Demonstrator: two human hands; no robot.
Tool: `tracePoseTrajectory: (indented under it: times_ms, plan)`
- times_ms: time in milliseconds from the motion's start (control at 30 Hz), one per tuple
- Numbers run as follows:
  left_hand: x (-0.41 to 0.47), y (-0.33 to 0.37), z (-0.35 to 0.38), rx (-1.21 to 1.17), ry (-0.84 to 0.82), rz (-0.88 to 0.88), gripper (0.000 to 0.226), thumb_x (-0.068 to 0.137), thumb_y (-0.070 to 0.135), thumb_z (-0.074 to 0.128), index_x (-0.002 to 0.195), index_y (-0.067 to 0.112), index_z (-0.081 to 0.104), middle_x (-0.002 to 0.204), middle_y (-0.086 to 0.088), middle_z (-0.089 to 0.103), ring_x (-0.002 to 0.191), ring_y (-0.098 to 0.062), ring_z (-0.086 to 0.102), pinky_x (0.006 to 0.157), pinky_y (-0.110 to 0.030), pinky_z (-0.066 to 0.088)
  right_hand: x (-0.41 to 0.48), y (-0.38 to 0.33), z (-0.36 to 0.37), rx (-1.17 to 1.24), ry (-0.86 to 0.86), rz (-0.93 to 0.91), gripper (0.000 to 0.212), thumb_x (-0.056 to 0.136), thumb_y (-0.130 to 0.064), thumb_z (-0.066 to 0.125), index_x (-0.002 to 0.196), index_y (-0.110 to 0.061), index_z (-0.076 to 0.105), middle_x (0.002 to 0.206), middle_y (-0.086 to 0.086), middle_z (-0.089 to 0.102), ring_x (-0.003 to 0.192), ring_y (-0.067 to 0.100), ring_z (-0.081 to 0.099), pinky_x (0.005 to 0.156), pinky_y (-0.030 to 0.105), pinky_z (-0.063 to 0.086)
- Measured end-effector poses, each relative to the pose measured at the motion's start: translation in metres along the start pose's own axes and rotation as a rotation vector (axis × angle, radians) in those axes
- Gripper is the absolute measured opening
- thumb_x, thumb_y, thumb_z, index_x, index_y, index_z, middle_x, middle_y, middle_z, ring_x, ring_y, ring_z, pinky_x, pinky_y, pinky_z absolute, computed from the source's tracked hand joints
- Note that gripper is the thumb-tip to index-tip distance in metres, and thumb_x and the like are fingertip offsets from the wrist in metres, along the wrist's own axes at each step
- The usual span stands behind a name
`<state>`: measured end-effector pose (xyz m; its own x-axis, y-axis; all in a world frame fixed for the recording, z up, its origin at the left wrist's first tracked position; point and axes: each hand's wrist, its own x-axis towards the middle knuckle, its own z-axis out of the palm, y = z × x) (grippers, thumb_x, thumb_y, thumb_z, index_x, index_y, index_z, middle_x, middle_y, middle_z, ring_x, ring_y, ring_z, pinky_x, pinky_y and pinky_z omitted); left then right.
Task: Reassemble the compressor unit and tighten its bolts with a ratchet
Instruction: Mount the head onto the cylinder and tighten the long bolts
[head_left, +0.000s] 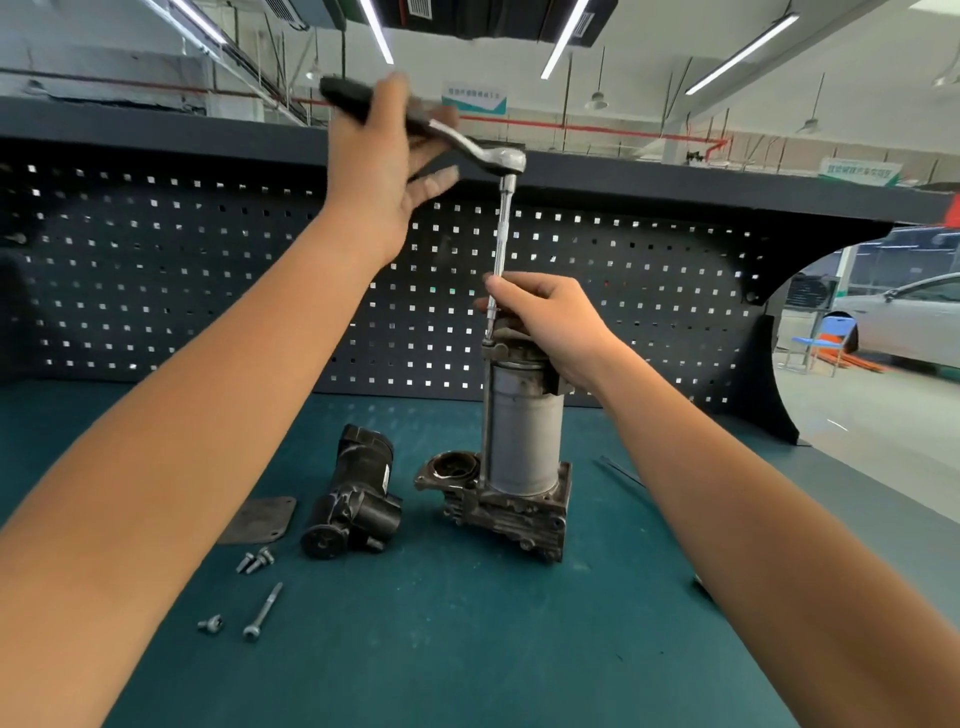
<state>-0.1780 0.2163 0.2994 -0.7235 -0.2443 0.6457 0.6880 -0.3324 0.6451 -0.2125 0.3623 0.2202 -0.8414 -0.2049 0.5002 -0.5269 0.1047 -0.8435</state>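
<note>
While the right hand (545, 322) pinches the extension bar (503, 234) just above the compressor unit (519, 447), the left hand (382, 171) is wrapped round the ratchet (467, 148) handle higher up.
Nearest, below and left of both hands, short bolts (255, 562) and one long bolt (262, 612) lie on the teal desk (467, 649); just beyond them are a flat dark plate (257, 519) and a black housing part (356, 499). The compressor unit stands upright under the right hand, the bar's tip at its top cap. Farthest stands a pegboard (208, 291).

left hand (382, 156) raised, right hand (545, 322) lower
</note>
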Motion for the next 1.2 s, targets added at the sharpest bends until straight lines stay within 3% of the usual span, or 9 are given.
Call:
tracePoseTrajectory:
  times_ms: [67, 200, 333, 467, 633, 767, 867, 1033, 1200]
  plan:
    - [0.015, -0.006, -0.005, -0.241, 0.101, -0.211, 0.022, 0.097, 0.027, 0.039, 0.095, 0.009, 0.050, 0.081, -0.006, 0.068, 0.083, -0.019, 0.068, 0.080, -0.037, 0.052, 0.001, -0.002, 0.001, -0.036, -0.060, 0.014, 0.016, 0.095, -0.021, 0.051, 0.094, -0.018, 0.067, 0.099, 0.000, 0.069, 0.072, 0.006, 0.056, 0.085, 0.037, 0.053]
    - [0.020, -0.011, -0.003, -0.354, 0.174, -0.281, 0.034, 0.099, 0.033, 0.036, 0.091, 0.006, 0.056, 0.074, -0.005, 0.065, 0.077, -0.017, 0.064, 0.089, -0.036, 0.048, -0.002, -0.006, 0.003, 0.019, -0.070, 0.029, 0.018, 0.095, -0.016, 0.052, 0.083, -0.015, 0.066, 0.073, -0.003, 0.071, 0.056, 0.010, 0.057, 0.058, 0.027, 0.055]
    - [-0.011, -0.005, 0.012, 0.018, -0.054, 0.148, 0.004, 0.093, 0.021, 0.051, 0.090, 0.018, 0.052, 0.082, 0.006, 0.064, 0.085, -0.007, 0.064, 0.073, -0.028, 0.048, -0.002, -0.005, 0.005, -0.002, 0.021, 0.020, 0.013, 0.090, -0.018, 0.060, 0.080, -0.016, 0.067, 0.074, 0.002, 0.070, 0.057, 0.015, 0.058, 0.063, 0.035, 0.057]
    - [-0.031, -0.005, 0.022, 0.465, -0.279, 0.616, 0.009, 0.090, 0.016, 0.056, 0.084, 0.010, 0.057, 0.079, 0.007, 0.060, 0.075, 0.003, 0.058, 0.070, -0.018, 0.048, -0.002, -0.004, 0.005, 0.007, 0.025, 0.001, 0.011, 0.085, -0.021, 0.067, 0.076, -0.015, 0.067, 0.069, 0.001, 0.071, 0.053, 0.011, 0.061, 0.054, 0.030, 0.058]
    - [0.001, -0.004, 0.006, -0.215, 0.018, -0.120, 0.018, 0.097, 0.023, 0.038, 0.089, 0.011, 0.049, 0.071, 0.000, 0.068, 0.077, -0.016, 0.069, 0.074, -0.032, 0.048, -0.001, -0.002, 0.002, -0.087, -0.081, -0.034, 0.018, 0.093, -0.028, 0.055, 0.079, -0.028, 0.066, 0.099, 0.000, 0.072, 0.075, 0.020, 0.065, 0.068, 0.029, 0.055]
    - [0.014, -0.009, -0.001, -0.390, 0.080, -0.271, 0.027, 0.099, 0.029, 0.035, 0.097, 0.008, 0.051, 0.062, -0.001, 0.067, 0.067, -0.015, 0.067, 0.073, -0.034, 0.048, -0.002, -0.003, 0.006, -0.153, -0.088, -0.063, 0.019, 0.094, -0.027, 0.052, 0.082, -0.025, 0.066, 0.069, -0.014, 0.071, 0.072, 0.022, 0.046, 0.066, 0.031, 0.044]
    - [-0.004, -0.009, 0.002, -0.218, -0.064, -0.099, 0.012, 0.096, 0.024, 0.042, 0.095, 0.014, 0.048, 0.082, -0.001, 0.069, 0.085, -0.017, 0.069, 0.080, -0.037, 0.046, -0.003, -0.004, 0.008, -0.084, -0.010, -0.025, 0.021, 0.093, -0.025, 0.056, 0.078, -0.015, 0.066, 0.060, -0.008, 0.069, 0.054, 0.013, 0.051, 0.045, 0.018, 0.046]
    - [-0.022, -0.001, 0.006, 0.472, -0.247, 0.630, 0.011, 0.091, 0.016, 0.052, 0.080, 0.020, 0.053, 0.080, 0.000, 0.063, 0.079, -0.011, 0.061, 0.067, -0.017, 0.047, -0.002, -0.005, 0.010, -0.074, 0.013, 0.001, 0.020, 0.090, -0.028, 0.060, 0.079, -0.014, 0.066, 0.063, -0.005, 0.069, 0.060, 0.011, 0.057, 0.047, 0.019, 0.051]
    - [0.006, -0.005, -0.007, -0.078, 0.043, -0.074, 0.015, 0.096, 0.021, 0.044, 0.094, 0.009, 0.052, 0.082, -0.004, 0.068, 0.080, -0.018, 0.068, 0.073, -0.028, 0.051, -0.002, -0.003, 0.003, -0.052, -0.044, 0.014, 0.017, 0.093, -0.025, 0.055, 0.088, -0.017, 0.069, 0.100, 0.011, 0.071, 0.064, 0.013, 0.052, 0.061, 0.025, 0.055]
